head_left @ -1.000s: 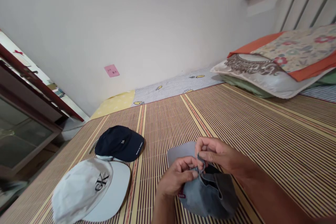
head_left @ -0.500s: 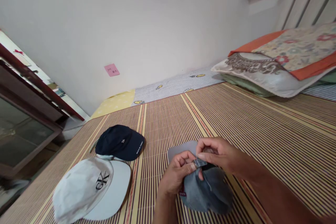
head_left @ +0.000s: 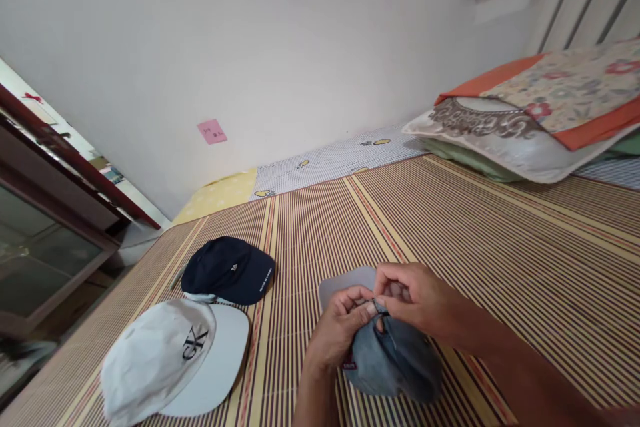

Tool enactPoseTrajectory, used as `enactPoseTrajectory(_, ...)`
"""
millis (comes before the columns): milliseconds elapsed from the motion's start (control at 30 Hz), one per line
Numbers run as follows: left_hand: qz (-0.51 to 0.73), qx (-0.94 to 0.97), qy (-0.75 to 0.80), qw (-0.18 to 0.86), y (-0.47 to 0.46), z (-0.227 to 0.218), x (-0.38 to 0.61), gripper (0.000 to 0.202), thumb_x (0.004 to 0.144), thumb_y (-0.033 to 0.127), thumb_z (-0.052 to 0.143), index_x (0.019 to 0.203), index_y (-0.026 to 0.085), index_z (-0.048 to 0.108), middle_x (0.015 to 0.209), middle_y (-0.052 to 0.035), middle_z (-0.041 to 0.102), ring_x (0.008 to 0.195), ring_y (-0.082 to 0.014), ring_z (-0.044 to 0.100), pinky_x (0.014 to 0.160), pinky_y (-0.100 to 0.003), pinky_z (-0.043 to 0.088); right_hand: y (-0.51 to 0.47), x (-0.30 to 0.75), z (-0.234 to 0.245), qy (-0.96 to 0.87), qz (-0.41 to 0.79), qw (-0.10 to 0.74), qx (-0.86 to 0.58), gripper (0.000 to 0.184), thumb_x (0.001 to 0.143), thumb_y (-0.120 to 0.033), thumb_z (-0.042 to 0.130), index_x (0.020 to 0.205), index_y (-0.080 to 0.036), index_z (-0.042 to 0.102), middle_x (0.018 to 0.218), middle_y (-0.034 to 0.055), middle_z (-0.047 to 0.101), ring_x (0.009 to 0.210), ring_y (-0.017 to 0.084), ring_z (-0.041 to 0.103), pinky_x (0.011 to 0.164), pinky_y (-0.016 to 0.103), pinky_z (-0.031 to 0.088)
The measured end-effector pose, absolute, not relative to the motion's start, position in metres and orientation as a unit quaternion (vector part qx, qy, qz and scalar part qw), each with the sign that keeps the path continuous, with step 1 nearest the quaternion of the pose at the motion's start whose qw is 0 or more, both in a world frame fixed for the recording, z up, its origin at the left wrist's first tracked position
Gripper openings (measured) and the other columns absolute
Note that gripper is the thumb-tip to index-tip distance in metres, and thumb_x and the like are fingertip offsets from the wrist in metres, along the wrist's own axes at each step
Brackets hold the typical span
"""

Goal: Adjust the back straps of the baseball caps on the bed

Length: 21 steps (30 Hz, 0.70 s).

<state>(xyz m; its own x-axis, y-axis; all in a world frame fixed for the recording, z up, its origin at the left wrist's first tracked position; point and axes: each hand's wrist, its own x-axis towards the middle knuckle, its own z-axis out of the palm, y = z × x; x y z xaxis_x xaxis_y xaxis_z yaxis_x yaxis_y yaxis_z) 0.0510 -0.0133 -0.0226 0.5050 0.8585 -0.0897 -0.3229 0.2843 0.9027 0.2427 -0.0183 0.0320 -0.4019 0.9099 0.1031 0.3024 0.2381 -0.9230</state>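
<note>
A grey-blue denim cap (head_left: 395,363) lies on the striped mat, its brim pointing away from me and a small dark red label on its left side. My left hand (head_left: 336,327) pinches the cap's back strap from the left. From the right, my right hand (head_left: 415,297) pinches the same strap, its fingertips meeting those of the left. The strap's fastening is mostly hidden behind the fingers. Part of a finger shows through the opening under the strap.
A white cap (head_left: 155,360) with black letters and a navy cap (head_left: 227,270) lie to the left on the striped mat (head_left: 310,233). Pillows (head_left: 500,140) are stacked at the far right. A pink note (head_left: 212,132) is stuck to the wall.
Both hands have drawn slightly closer together at the strap, which shows less between the fingers. The cap has barely shifted, and the other caps lie still.
</note>
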Motion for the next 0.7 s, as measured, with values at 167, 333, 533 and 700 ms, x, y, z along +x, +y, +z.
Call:
enactPoseTrajectory(167, 0.403, 0.460, 0.278, 0.741, -0.012, -0.027, 0.051, 0.040, 0.083, 0.051, 0.087, 0.090, 0.013, 0.076, 0.071, -0.0030, 0.071, 0.061, -0.0097, 0.058, 0.063, -0.019, 0.044, -0.017, 0.243, 0.027, -0.724, 0.418, 0.332, -0.436, 0.010, 0.086, -0.019, 0.062, 0.077, -0.022, 0.061, 0.064, -0.0051, 0.062, 0.058, 0.012, 0.049, 0.053, 0.027, 0.032)
enactPoseTrajectory(333, 0.400, 0.445, 0.268, 0.755, -0.011, -0.029, 0.051, 0.039, 0.082, 0.049, 0.088, 0.089, 0.013, 0.074, 0.069, -0.0032, 0.070, 0.061, -0.0108, 0.059, 0.062, -0.019, 0.045, -0.017, 0.242, 0.026, -0.729, 0.402, 0.330, -0.445, 0.010, 0.085, -0.021, 0.063, 0.076, -0.022, 0.062, 0.063, -0.0055, 0.057, 0.058, 0.012, 0.046, 0.053, 0.027, 0.032)
enactPoseTrajectory(533, 0.404, 0.458, 0.264, 0.746, -0.011, -0.026, 0.051, 0.039, 0.083, 0.049, 0.087, 0.085, 0.013, 0.070, 0.068, -0.0026, 0.068, 0.062, -0.0113, 0.058, 0.062, -0.019, 0.043, -0.022, 0.242, 0.034, -0.751, 0.377, 0.316, -0.440, 0.011, 0.088, -0.020, 0.059, 0.077, -0.022, 0.062, 0.071, -0.0047, 0.058, 0.063, 0.012, 0.049, 0.057, 0.028, 0.035)
enactPoseTrajectory(700, 0.403, 0.452, 0.271, 0.748, -0.011, -0.025, 0.048, 0.040, 0.082, 0.049, 0.088, 0.085, 0.013, 0.069, 0.067, -0.0015, 0.067, 0.058, -0.0100, 0.055, 0.059, -0.019, 0.041, -0.023, 0.249, 0.038, -0.757, 0.408, 0.313, -0.404, 0.013, 0.092, -0.017, 0.055, 0.091, -0.023, 0.067, 0.085, -0.0026, 0.065, 0.074, 0.014, 0.057, 0.068, 0.028, 0.042)
